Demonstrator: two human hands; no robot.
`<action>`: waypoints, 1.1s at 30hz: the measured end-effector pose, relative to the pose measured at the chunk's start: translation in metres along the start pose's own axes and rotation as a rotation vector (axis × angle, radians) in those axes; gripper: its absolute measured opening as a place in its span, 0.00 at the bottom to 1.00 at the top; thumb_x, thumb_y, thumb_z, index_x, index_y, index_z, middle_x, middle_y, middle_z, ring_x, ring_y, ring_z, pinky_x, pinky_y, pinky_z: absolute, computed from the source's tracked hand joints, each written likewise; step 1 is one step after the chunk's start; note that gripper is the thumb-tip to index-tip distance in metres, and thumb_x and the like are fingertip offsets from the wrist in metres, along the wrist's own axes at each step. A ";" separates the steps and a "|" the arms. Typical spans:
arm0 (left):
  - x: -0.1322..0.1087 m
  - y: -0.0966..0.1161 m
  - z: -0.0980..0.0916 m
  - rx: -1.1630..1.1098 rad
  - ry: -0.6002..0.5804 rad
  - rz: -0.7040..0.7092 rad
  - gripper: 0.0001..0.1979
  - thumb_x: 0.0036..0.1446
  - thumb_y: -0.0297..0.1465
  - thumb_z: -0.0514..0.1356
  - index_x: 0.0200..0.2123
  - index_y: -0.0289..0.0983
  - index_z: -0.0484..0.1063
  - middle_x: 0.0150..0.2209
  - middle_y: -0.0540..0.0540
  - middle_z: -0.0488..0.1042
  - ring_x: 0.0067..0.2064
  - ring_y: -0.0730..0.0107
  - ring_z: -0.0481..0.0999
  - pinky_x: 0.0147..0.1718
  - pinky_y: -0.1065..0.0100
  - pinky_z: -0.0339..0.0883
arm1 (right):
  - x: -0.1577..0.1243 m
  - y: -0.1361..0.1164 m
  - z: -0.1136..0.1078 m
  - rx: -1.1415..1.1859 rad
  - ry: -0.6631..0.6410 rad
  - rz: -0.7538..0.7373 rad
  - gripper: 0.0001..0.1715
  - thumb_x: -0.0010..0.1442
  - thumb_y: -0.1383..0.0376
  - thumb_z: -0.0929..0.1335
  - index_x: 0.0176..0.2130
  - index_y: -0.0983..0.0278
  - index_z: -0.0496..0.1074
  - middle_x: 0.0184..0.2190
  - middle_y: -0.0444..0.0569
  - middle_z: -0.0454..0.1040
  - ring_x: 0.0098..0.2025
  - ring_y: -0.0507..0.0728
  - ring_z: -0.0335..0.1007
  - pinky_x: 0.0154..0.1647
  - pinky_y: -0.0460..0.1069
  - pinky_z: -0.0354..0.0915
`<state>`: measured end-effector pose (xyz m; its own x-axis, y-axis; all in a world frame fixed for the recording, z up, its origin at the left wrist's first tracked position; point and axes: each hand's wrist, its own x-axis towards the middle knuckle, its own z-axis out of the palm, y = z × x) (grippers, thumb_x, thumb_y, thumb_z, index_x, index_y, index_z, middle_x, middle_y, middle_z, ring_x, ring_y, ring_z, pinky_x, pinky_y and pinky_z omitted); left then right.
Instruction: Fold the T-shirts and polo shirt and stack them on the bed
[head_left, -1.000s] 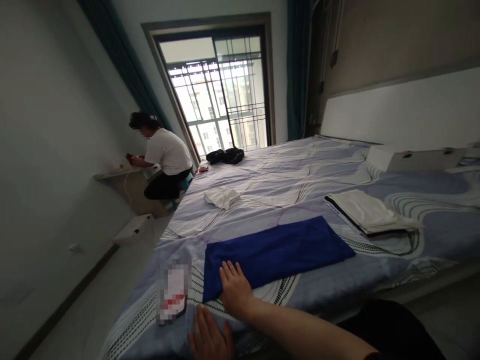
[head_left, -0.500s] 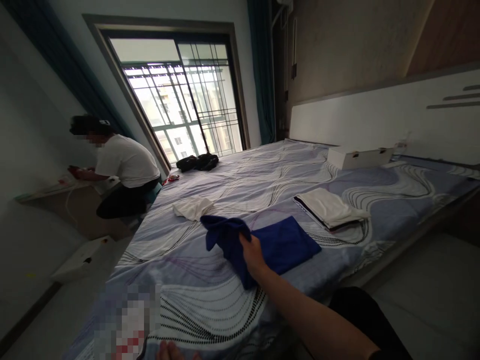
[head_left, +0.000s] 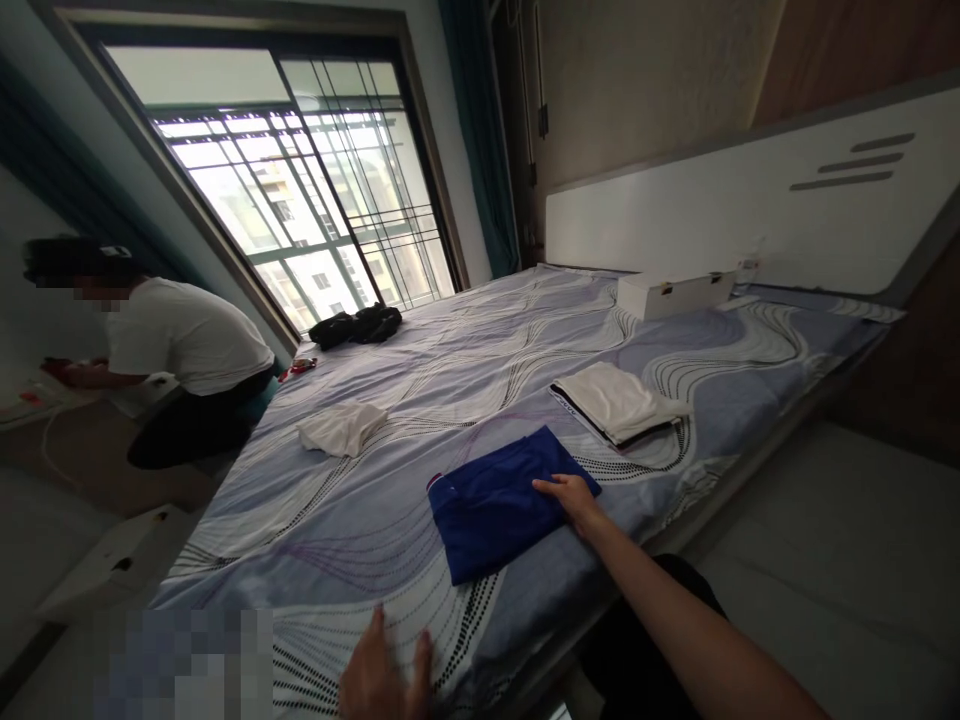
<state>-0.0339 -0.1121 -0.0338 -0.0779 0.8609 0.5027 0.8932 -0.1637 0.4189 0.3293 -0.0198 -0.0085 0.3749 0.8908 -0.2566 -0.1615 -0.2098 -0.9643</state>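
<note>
Blue underwear [head_left: 499, 515] lies folded into a flat, roughly rectangular shape on the bed, a thin striped waistband showing at its left corner. At its right end my right hand [head_left: 574, 500] is closed on the cloth, thumb and fingers at the folded layers. My left hand [head_left: 382, 670] is at the bottom, over the bed's near part, its fingers apart and holding nothing; it is slightly blurred. Just beyond the blue piece rests a folded white garment [head_left: 619, 400] with a dark, lettered band. A crumpled white cloth [head_left: 343, 428] sits farther left.
The patterned bedsheet [head_left: 465, 375] covers the bed. A white box [head_left: 675, 293] and a clear bottle [head_left: 748, 262] stand near the headboard [head_left: 712, 220]. Black items [head_left: 356, 326] lie at the far edge. A seated person [head_left: 187, 335] is at the left, beside another white box [head_left: 112, 560].
My right hand has moved right, and the blue underwear's raised left part now lies folded over flat. My left hand has come up further into view. The camera has turned slightly right.
</note>
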 end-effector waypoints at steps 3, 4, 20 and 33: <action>0.025 0.056 0.031 -0.152 -0.141 0.107 0.40 0.56 0.48 0.60 0.65 0.32 0.58 0.51 0.33 0.76 0.53 0.49 0.75 0.53 0.49 0.69 | 0.006 -0.003 0.007 -0.090 -0.030 0.015 0.20 0.44 0.54 0.78 0.33 0.66 0.79 0.31 0.51 0.82 0.38 0.62 0.80 0.36 0.49 0.74; 0.032 0.070 0.039 -0.176 -0.176 0.117 0.40 0.55 0.47 0.60 0.66 0.31 0.57 0.53 0.32 0.75 0.54 0.48 0.75 0.54 0.49 0.68 | 0.009 -0.003 0.009 -0.133 -0.035 0.019 0.19 0.44 0.55 0.78 0.32 0.65 0.79 0.31 0.51 0.82 0.38 0.62 0.80 0.36 0.49 0.73; 0.051 0.083 0.053 -0.470 -0.081 -0.262 0.23 0.59 0.32 0.50 0.54 0.43 0.76 0.51 0.45 0.81 0.51 0.59 0.79 0.52 0.59 0.70 | -0.004 -0.021 0.025 -0.341 -0.042 -0.042 0.19 0.40 0.62 0.77 0.35 0.65 0.78 0.35 0.51 0.82 0.45 0.64 0.78 0.44 0.51 0.70; 0.018 0.007 -0.010 -0.098 0.015 -0.033 0.31 0.52 0.29 0.56 0.61 0.39 0.69 0.51 0.41 0.73 0.54 0.54 0.72 0.57 0.52 0.68 | -0.055 -0.008 0.084 -0.331 -0.213 0.042 0.19 0.45 0.62 0.77 0.38 0.67 0.76 0.38 0.54 0.82 0.44 0.63 0.79 0.44 0.52 0.73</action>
<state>-0.0338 -0.1031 -0.0142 -0.1139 0.8593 0.4987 0.8424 -0.1826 0.5070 0.2336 -0.0338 0.0190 0.1713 0.9350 -0.3104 0.1430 -0.3354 -0.9312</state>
